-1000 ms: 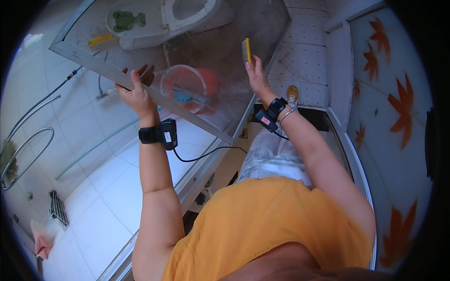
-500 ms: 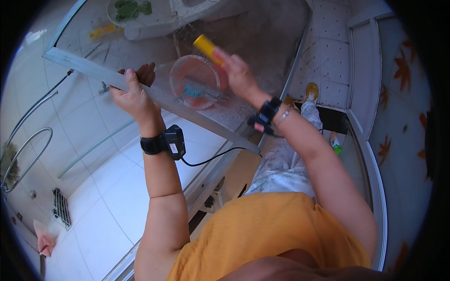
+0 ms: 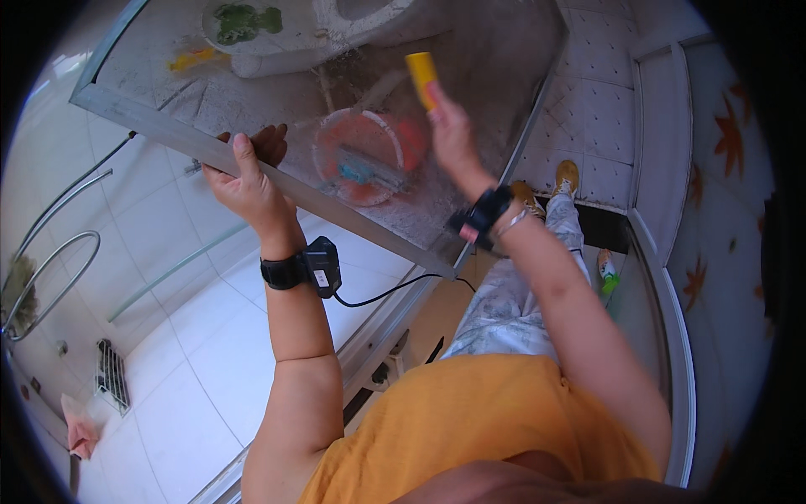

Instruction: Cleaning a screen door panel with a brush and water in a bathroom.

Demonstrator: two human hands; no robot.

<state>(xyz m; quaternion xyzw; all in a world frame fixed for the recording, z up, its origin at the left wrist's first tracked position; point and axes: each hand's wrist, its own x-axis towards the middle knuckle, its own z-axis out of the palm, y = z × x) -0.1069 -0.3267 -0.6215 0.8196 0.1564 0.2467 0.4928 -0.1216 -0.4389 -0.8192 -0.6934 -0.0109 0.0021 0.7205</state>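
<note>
My left hand (image 3: pixel 252 189) wraps round the pale metal frame (image 3: pixel 189 130) of a glass door, thumb on the near side and fingers behind. The glass pane (image 3: pixel 470 109) is hazy with streaks. My right hand (image 3: pixel 456 139) is raised over the pane, its fingers closed round a yellow bar-shaped tool (image 3: pixel 420 74). The tool's upper part sticks out beyond the fingers; its exact kind cannot be made out. Through the glass show a reddish basin (image 3: pixel 395 139) with a turquoise brush-like thing (image 3: pixel 357 170), a white toilet (image 3: pixel 336 38) and something green (image 3: pixel 243 23).
On the left are white tiles, a curved metal shower hose (image 3: pixel 50 277), a wire rack (image 3: pixel 112 370) and a pink cloth (image 3: pixel 80 428). A bottle with a green part (image 3: pixel 608 273) stands right of my legs. A leaf-patterned panel (image 3: pixel 722 210) is at far right.
My right hand and the yellow tool have moved right and slightly up, the tool now more upright. My left hand keeps its grip; the view has shifted slightly.
</note>
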